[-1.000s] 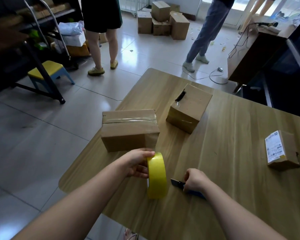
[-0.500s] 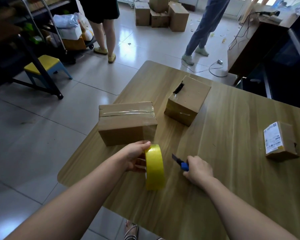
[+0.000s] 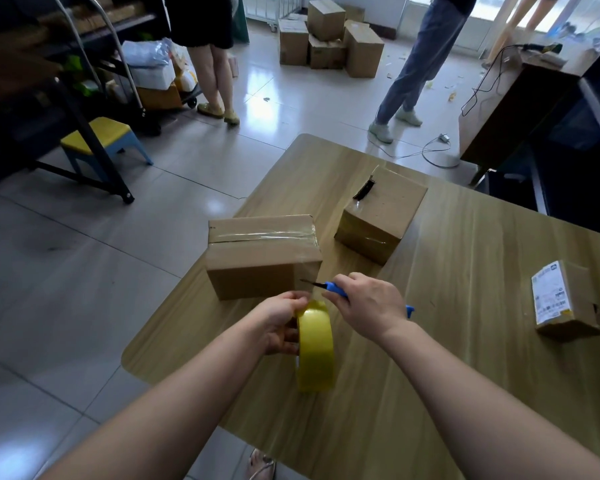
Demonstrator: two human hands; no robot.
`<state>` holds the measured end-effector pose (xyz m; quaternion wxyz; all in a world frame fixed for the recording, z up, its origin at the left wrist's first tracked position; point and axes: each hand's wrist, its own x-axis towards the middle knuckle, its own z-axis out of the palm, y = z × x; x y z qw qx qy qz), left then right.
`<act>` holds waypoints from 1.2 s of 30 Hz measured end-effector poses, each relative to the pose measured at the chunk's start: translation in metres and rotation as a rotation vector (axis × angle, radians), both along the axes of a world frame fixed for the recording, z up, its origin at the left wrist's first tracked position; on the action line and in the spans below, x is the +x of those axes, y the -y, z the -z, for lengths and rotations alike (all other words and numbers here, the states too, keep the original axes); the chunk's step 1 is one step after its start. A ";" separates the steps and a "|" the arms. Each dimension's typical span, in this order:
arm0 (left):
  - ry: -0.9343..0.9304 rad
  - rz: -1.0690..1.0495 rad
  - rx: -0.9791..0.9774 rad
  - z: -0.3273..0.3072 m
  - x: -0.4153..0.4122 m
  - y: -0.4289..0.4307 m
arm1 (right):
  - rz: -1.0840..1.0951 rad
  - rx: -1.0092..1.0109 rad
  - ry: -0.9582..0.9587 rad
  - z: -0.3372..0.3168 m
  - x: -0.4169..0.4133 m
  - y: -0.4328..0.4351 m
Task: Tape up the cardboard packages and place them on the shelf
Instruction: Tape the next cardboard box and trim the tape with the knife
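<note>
Yellow tape roll [image 3: 316, 348] gripped by L hand [image 3: 279, 323], R hand [image 3: 364, 303] grips blue cutter [image 3: 333, 288], box [image 3: 262, 258] beyond.

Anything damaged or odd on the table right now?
On the far box, a black strip sticks up loose from its top edge. The small labelled package on the right has a small dark tear in its side. Also, the right hand holds the blue knife blade-out, tip close to the near box.
</note>
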<state>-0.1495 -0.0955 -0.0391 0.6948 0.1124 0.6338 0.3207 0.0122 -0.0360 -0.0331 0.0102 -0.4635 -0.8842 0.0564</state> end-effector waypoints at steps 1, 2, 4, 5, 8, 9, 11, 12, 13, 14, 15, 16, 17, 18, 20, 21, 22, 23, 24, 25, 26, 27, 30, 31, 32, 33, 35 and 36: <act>-0.001 0.002 0.003 -0.001 0.000 0.000 | -0.009 0.002 0.031 -0.001 0.000 -0.001; -0.003 0.005 0.007 -0.001 0.000 0.000 | -0.015 0.009 0.053 -0.002 0.000 -0.001; -0.004 0.006 0.007 -0.001 0.001 0.000 | -0.028 0.031 0.086 -0.004 -0.002 -0.002; -0.008 0.002 0.007 -0.002 0.001 0.000 | -0.037 0.040 0.100 -0.005 -0.003 -0.003; -0.022 -0.005 0.011 -0.002 0.002 -0.001 | -0.072 0.050 0.132 -0.009 -0.006 -0.005; -0.028 -0.006 0.012 -0.001 0.001 -0.001 | -0.085 0.053 0.139 -0.010 -0.007 -0.006; -0.042 -0.002 0.016 0.001 0.001 -0.003 | -0.107 0.063 0.160 -0.011 -0.008 -0.007; -0.047 0.002 0.018 0.002 0.002 -0.003 | -0.117 0.066 0.171 -0.012 -0.009 -0.008; -0.049 0.008 0.018 0.003 0.002 -0.004 | -0.124 0.067 0.182 -0.012 -0.011 -0.009; -0.053 0.013 0.020 0.004 0.002 -0.005 | -0.128 0.067 0.192 -0.012 -0.012 -0.010; -0.058 0.015 0.021 0.005 0.002 -0.005 | -0.129 0.068 0.202 -0.012 -0.014 -0.011; -0.063 0.013 0.021 0.006 0.002 -0.006 | -0.129 0.069 0.213 -0.011 -0.015 -0.013; -0.066 0.011 0.021 0.007 0.001 -0.006 | -0.127 0.072 0.221 -0.012 -0.016 -0.014; -0.067 0.009 0.018 0.007 0.000 -0.007 | -0.126 0.079 0.231 -0.012 -0.018 -0.016; -0.068 0.002 0.016 0.008 -0.001 -0.008 | -0.124 0.100 0.252 -0.013 -0.022 -0.019; -0.069 -0.002 0.014 0.008 -0.002 -0.008 | -0.123 0.110 0.263 -0.014 -0.024 -0.020; -0.070 -0.002 0.014 0.007 -0.002 -0.008 | -0.124 0.119 0.273 -0.014 -0.025 -0.021; -0.071 -0.001 0.016 0.007 -0.003 -0.009 | -0.125 0.125 0.281 -0.015 -0.027 -0.022; -0.073 0.001 0.017 0.006 -0.004 -0.009 | -0.129 0.130 0.288 -0.016 -0.028 -0.023; -0.075 0.002 0.020 0.006 -0.005 -0.010 | -0.134 0.134 0.294 -0.018 -0.030 -0.024; -0.077 0.001 0.023 0.006 -0.006 -0.011 | -0.140 0.134 0.302 -0.019 -0.031 -0.024; -0.077 -0.003 0.024 0.007 -0.006 -0.011 | -0.145 0.131 0.311 -0.021 -0.033 -0.024; -0.078 -0.018 0.016 0.006 -0.008 -0.012 | -0.157 0.128 0.342 -0.025 -0.037 -0.025; -0.077 -0.023 0.016 0.006 -0.008 -0.011 | -0.157 0.132 0.346 -0.027 -0.039 -0.026; -0.076 -0.025 0.017 0.006 -0.009 -0.011 | -0.157 0.138 0.349 -0.028 -0.040 -0.027; -0.077 -0.026 0.021 0.005 -0.009 -0.010 | -0.155 0.144 0.362 -0.028 -0.041 -0.028; -0.076 -0.006 0.043 0.002 -0.008 -0.009 | -0.153 0.145 0.427 -0.027 -0.042 -0.027; -0.075 0.013 0.056 0.001 -0.007 -0.008 | -0.144 0.130 0.448 -0.024 -0.041 -0.026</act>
